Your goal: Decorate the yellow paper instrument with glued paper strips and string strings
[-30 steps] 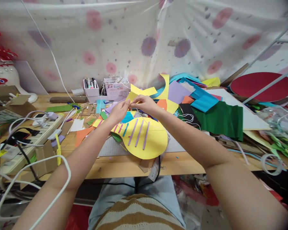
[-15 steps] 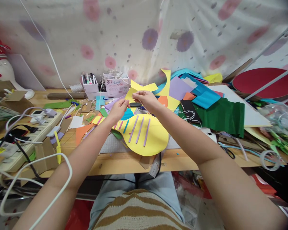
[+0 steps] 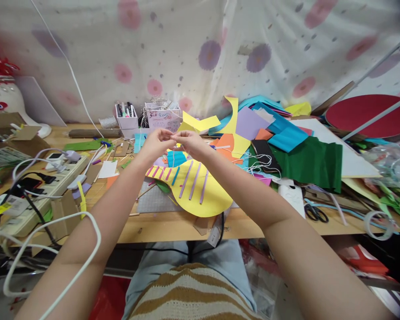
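My left hand (image 3: 156,146) and my right hand (image 3: 194,144) meet fingertip to fingertip above the table, both closed in a pinch. Whatever is between the fingertips is too small to name; a thin pale line seems to hang just below them. Under my hands lies a yellow guitar-shaped cutout (image 3: 216,189), its round body towards the right and its narrow neck towards the left. Three long purple strips (image 3: 194,180) run across the body. A blue strip (image 3: 175,176) and several short pink strips (image 3: 162,173) cross the neck.
Beneath the cutout is a grey mat (image 3: 153,202). Paper scraps, a dark green sheet (image 3: 310,164), black scissors (image 3: 316,213) and a tape roll (image 3: 379,224) lie to the right. A power strip (image 3: 50,195) with cables is on the left; pen boxes (image 3: 126,120) stand behind.
My hands have come together at the fingertips, the left moving up and the right shifting left. More of the cutout's neck and the scissors now show.
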`<state>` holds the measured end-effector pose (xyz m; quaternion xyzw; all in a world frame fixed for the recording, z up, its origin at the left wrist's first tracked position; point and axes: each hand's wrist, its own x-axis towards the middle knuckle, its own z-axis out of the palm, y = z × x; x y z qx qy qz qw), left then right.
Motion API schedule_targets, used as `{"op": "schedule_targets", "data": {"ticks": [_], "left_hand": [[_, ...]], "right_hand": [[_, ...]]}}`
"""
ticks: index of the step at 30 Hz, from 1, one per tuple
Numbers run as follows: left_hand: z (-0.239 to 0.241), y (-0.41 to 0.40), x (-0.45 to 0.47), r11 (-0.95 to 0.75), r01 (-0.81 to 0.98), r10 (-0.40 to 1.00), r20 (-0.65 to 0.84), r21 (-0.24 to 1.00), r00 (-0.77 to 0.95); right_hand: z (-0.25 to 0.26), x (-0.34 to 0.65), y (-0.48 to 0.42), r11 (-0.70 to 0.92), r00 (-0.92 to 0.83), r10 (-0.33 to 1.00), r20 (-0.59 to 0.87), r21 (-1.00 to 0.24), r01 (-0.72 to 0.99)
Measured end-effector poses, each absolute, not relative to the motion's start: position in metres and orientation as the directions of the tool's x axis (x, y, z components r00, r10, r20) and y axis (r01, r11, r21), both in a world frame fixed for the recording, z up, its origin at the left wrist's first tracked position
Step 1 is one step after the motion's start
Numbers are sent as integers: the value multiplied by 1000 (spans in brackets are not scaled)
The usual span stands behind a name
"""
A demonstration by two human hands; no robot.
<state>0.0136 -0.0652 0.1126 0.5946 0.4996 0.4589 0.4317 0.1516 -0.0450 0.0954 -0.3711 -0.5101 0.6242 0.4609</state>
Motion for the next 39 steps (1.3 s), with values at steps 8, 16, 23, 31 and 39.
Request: {"op": "schedule_targets", "data": {"ticks": [8,16,23,31,39], "left_hand": [[115,-66,10,-26,352,982,-41,935,183],[102,-60,6,17,125,995,-28,992,92],[101,-57,-9,202,-135,969,-177,970,175],[112,-56,-10,487,-361,846,-327,795,420],[122,-56,-16,349,-468,926,-223,812,304]], "right_hand": [[93,147,-55,-226,-407,904,-131,-954,-194],[96,143,-61,-155,-379,920,-94,-979,-133],[80,153,-69,-32,-418,907,-58,-997,69],[78,159,-70,-29,-479,876,-54,-998,59],[77,169,-73,-11,-549,836,-6,-1000,-5]]}}
